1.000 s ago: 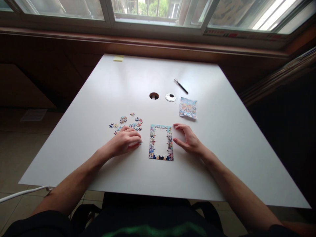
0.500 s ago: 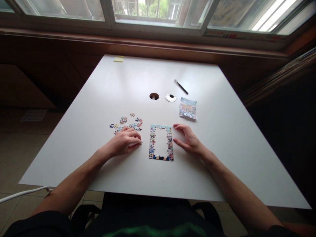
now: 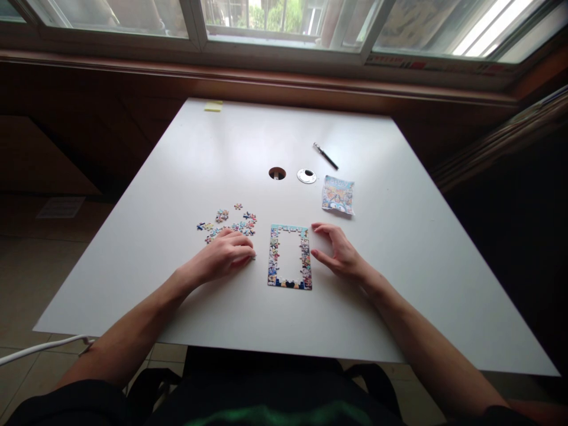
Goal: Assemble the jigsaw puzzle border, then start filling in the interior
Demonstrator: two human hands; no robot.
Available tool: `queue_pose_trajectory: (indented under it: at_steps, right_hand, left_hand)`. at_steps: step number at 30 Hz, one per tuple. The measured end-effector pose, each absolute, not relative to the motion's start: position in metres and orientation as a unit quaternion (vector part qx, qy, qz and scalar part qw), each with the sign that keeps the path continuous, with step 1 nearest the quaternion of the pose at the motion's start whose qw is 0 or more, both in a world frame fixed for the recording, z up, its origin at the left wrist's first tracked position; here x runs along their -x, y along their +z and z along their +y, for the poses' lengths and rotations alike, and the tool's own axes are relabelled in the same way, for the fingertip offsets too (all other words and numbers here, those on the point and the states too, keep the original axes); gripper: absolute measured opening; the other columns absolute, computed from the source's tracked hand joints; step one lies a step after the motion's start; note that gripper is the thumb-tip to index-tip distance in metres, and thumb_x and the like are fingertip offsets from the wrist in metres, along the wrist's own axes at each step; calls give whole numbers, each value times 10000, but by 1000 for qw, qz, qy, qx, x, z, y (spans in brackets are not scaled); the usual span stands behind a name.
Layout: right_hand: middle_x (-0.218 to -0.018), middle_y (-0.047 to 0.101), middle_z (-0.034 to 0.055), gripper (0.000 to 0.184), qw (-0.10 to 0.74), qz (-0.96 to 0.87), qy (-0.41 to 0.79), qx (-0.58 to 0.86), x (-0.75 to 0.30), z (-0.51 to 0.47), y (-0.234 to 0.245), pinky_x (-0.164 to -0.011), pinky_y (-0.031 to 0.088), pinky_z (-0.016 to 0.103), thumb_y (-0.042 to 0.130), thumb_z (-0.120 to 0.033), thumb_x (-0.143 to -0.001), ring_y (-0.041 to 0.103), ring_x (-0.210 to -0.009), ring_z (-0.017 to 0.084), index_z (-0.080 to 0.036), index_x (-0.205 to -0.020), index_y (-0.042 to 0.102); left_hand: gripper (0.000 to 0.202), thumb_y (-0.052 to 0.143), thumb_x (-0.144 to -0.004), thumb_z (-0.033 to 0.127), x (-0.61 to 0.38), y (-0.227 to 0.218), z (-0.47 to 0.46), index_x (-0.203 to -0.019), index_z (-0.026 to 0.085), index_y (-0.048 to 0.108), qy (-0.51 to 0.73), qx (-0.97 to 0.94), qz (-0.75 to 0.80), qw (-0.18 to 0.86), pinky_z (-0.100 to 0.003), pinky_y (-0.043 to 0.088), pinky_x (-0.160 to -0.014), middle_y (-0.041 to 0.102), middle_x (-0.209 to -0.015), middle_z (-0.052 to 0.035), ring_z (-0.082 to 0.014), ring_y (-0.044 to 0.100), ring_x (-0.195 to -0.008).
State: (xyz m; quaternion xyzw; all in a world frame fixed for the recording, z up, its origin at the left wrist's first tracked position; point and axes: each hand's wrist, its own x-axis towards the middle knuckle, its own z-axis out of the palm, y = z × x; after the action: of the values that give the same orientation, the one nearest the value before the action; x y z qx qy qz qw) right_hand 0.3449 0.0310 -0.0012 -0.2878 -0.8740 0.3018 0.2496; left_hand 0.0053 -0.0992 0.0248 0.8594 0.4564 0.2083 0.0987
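A rectangular jigsaw border [image 3: 272, 260] lies joined on the white table, its middle showing bare tabletop. My left hand [image 3: 226, 254] is left of it, thumb and fingers pinched on a small jigsaw piece [image 3: 254, 256], of which only an edge shows. Loose jigsaw pieces [image 3: 244, 226] lie scattered just beyond that hand, which partly covers some of them. On the border's right side rests my right hand [image 3: 335, 248], fingers apart and curved, holding nothing, its fingertips close to the border's upper right edge.
A printed packet [image 3: 338, 196] lies beyond my right hand, with a black pen [image 3: 325, 156] farther back. Near the table's [image 3: 355, 319] centre are a round cable hole [image 3: 277, 173] and its metal cover [image 3: 306, 176]. A yellow sticky note [image 3: 213, 106] is at the far left edge.
My left thumb and fingers have closed a little more around the small piece. The right hand, the border and the loose pieces stay in place.
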Motion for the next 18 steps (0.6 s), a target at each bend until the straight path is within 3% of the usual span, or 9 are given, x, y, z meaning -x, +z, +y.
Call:
queue_pose_trajectory:
  at_steps: [7,12,18]
  right_hand:
    - [-1373,550,125,347,261,-914,180,253,-330,9,16,-1066,396,588,713,-370,-857,471,-1298,356,-263,-1142,545]
    - [-1111,701,63,363,274,-939,170,117,-310,-22,32,-925,453,454,742,-346,-857,593,-1080,272,-269,-1157,554]
    - [-972,731,27,211,274,-942,181,72,-302,-31,29,-842,456,409,680,-257,-907,633,-899,211,-262,-1095,584]
  left_hand:
    - [91,556,-939,160,-26,26,-101,-931,196,639,277,-852,430,113,-323,480,-882,720,-966,-48,-166,652,-919]
    - [98,570,-912,121,-61,32,-110,-949,190,628,362,-838,388,124,-273,548,-852,726,-987,-68,-152,675,-900]
    - [105,553,-917,104,-76,29,-115,-931,178,625,371,-842,358,157,-244,567,-814,720,-982,-86,-148,676,-882]
